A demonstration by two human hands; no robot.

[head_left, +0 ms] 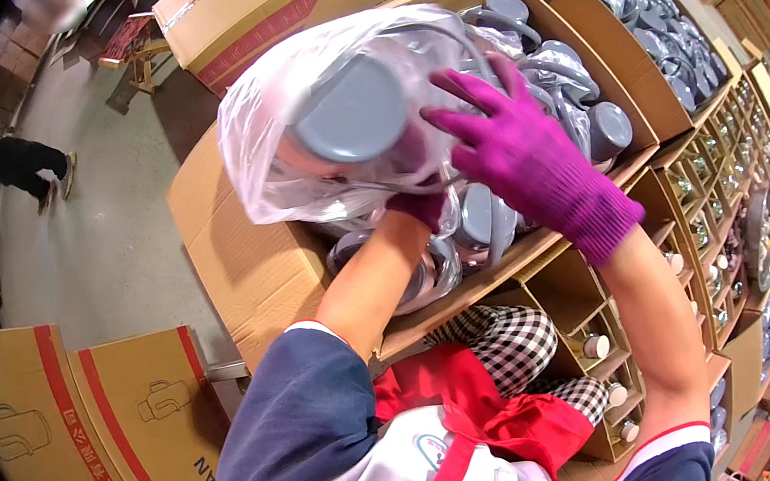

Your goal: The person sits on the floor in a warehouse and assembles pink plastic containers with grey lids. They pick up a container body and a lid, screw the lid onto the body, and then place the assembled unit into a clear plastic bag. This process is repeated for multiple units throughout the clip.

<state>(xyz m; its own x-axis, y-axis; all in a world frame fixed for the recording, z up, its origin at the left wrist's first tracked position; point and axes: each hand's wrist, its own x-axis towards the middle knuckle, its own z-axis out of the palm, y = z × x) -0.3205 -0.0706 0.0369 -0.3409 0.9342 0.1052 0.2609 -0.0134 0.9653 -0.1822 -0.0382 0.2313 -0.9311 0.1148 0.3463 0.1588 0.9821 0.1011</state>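
Bag-handling step, apparently: grey container (352, 111) inside clear bag (254, 150). Left hand (420, 207): grip obscured. Right hand (518, 143): fingers spread. Next, presumably: steady support.

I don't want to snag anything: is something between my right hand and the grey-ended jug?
Yes: the translucent plastic bag. Its crumpled film lies between your right hand and the jug, on the hand's left side. Whether film also covers the jug's grey end is unclear.

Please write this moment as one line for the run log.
left hand: at plastic bag, grip partly hidden | right hand: fingers spread, by bag's edge | in bag: grey-ended container | below: open carton
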